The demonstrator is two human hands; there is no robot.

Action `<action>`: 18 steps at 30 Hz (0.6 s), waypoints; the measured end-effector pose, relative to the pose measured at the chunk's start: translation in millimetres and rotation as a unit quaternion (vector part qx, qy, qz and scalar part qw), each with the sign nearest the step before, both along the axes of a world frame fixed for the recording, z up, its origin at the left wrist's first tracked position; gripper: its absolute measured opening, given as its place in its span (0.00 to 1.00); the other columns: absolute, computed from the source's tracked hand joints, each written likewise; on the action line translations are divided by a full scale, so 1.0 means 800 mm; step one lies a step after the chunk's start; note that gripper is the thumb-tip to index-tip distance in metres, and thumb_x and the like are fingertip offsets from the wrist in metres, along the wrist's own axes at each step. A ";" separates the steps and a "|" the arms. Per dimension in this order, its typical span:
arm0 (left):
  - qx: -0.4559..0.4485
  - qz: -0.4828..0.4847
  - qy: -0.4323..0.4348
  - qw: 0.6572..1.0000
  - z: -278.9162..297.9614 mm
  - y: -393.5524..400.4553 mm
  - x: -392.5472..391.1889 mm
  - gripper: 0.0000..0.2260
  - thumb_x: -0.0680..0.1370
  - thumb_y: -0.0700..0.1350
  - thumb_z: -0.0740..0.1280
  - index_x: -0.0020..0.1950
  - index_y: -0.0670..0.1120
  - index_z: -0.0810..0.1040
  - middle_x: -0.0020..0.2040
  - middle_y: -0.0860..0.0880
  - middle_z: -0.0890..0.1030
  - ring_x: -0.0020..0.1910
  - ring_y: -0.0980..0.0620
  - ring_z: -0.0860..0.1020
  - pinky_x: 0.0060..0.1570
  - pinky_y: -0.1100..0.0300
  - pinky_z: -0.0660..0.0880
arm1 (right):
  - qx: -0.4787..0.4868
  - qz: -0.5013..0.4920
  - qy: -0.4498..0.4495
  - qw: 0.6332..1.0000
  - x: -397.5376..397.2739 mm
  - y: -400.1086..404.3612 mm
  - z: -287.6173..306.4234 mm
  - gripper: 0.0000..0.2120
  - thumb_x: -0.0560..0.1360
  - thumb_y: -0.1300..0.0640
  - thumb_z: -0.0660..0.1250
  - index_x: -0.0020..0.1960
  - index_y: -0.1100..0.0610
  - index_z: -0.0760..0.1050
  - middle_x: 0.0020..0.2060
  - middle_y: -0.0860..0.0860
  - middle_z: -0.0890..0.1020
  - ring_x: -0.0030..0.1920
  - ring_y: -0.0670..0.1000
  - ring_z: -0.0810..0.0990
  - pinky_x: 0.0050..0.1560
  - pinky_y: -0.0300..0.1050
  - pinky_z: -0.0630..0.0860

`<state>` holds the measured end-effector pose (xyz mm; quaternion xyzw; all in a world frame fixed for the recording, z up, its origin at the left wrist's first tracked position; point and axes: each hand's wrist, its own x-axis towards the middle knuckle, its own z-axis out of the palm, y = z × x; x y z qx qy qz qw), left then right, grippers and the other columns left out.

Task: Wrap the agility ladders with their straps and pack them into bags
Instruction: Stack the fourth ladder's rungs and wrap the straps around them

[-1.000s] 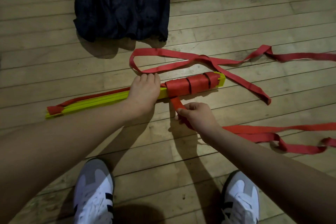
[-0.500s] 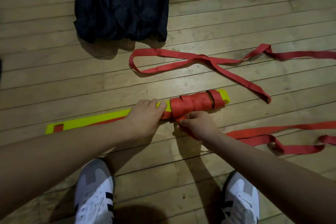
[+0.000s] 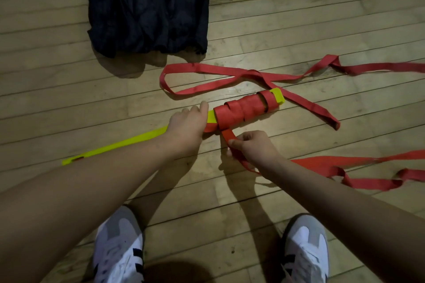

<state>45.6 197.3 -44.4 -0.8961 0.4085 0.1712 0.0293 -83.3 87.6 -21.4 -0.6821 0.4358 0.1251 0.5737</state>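
Seen from above, looking down at a wooden plank floor (image 3: 299, 7). Left hand (image 3: 187, 125) curled over the middle of a stack of yellow ladder rungs (image 3: 147, 134), fingers wrapped over the far edge, gripping it just left of the wound section. Stack lying slantwise on the floor, near-left end low in the scene, far-right end poking out yellow beyond the wraps. Red strap (image 3: 243, 110) coiled in several overlapping turns round the right portion of the stack, touching the left hand's knuckle side. Right hand (image 3: 251, 147) just near of the coil, thumb and bent fingers pinching a short taut run of the same strap that leads up to the underside of the bundle. From under that hand, more strap trailing away to the right along the floor in loose folds, out past the frame edge. Second long run of red webbing lying farther off, looped into an open bend at the left, crossing itself, then running right; one folded end resting right of the bundle. Dark crumpled bag (image 3: 147, 7) flat on the boards at the far side, well apart from the bundle. Two white and grey sneakers (image 3: 119, 250) at the near edge, one below each forearm.
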 end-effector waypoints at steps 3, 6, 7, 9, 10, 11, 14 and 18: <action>-0.010 -0.016 -0.054 0.998 -0.002 -0.009 0.004 0.27 0.73 0.46 0.72 0.66 0.45 0.63 0.59 0.45 0.73 0.56 0.45 0.73 0.47 0.55 0.70 | 0.026 -0.005 0.007 1.000 0.000 -0.001 0.004 0.11 0.79 0.60 0.65 0.40 0.64 0.79 0.30 0.53 0.82 0.28 0.46 0.76 0.25 0.32 0.70; 0.026 -0.026 -0.097 0.995 0.002 -0.016 0.005 0.26 0.75 0.47 0.71 0.67 0.41 0.64 0.60 0.42 0.71 0.58 0.45 0.71 0.53 0.55 0.70 | 0.063 -0.009 0.011 0.998 -0.001 0.001 0.004 0.10 0.78 0.62 0.65 0.45 0.69 0.79 0.31 0.54 0.82 0.27 0.46 0.77 0.26 0.31 0.71; 0.043 -0.048 -0.107 0.992 0.003 -0.017 0.003 0.23 0.76 0.46 0.68 0.67 0.40 0.65 0.61 0.42 0.70 0.58 0.44 0.70 0.54 0.54 0.69 | 0.070 -0.009 0.011 0.997 0.000 0.003 0.004 0.09 0.78 0.63 0.65 0.46 0.69 0.79 0.32 0.54 0.82 0.27 0.45 0.77 0.26 0.32 0.71; 0.045 -0.091 -0.110 0.989 0.000 -0.011 -0.004 0.21 0.77 0.48 0.65 0.66 0.39 0.67 0.62 0.41 0.68 0.60 0.43 0.68 0.57 0.53 0.67 | 0.071 -0.003 0.014 0.997 0.001 0.008 0.003 0.08 0.78 0.63 0.65 0.47 0.68 0.79 0.36 0.56 0.83 0.30 0.46 0.78 0.29 0.33 0.73; 0.032 -0.101 -0.104 0.989 -0.003 -0.005 -0.009 0.23 0.77 0.51 0.65 0.65 0.39 0.67 0.62 0.42 0.68 0.60 0.43 0.68 0.58 0.53 0.66 | 0.069 -0.003 0.014 0.998 0.002 0.009 0.002 0.07 0.78 0.64 0.65 0.46 0.67 0.79 0.37 0.57 0.83 0.31 0.47 0.78 0.30 0.33 0.73; 0.015 -0.109 -0.096 0.989 -0.006 0.004 -0.014 0.25 0.76 0.55 0.66 0.65 0.40 0.68 0.61 0.42 0.68 0.59 0.43 0.67 0.58 0.53 0.66 | 0.068 -0.009 0.012 0.998 0.003 0.009 0.002 0.07 0.78 0.64 0.65 0.44 0.66 0.79 0.37 0.57 0.83 0.31 0.47 0.77 0.30 0.33 0.73; -0.037 -0.152 -0.068 0.985 -0.014 0.035 -0.028 0.26 0.72 0.56 0.67 0.62 0.39 0.71 0.56 0.40 0.72 0.52 0.41 0.72 0.52 0.49 0.70 | 0.072 -0.035 0.006 0.997 0.002 0.010 -0.002 0.06 0.77 0.67 0.65 0.43 0.67 0.78 0.31 0.55 0.80 0.28 0.48 0.74 0.28 0.35 0.70; -0.047 -0.162 -0.022 0.985 -0.015 0.054 -0.040 0.24 0.73 0.50 0.69 0.67 0.43 0.71 0.57 0.38 0.74 0.53 0.38 0.76 0.51 0.51 0.74 | 0.072 -0.038 0.020 0.996 -0.011 0.017 -0.006 0.07 0.75 0.70 0.64 0.42 0.73 0.78 0.26 0.55 0.78 0.21 0.45 0.73 0.23 0.33 0.69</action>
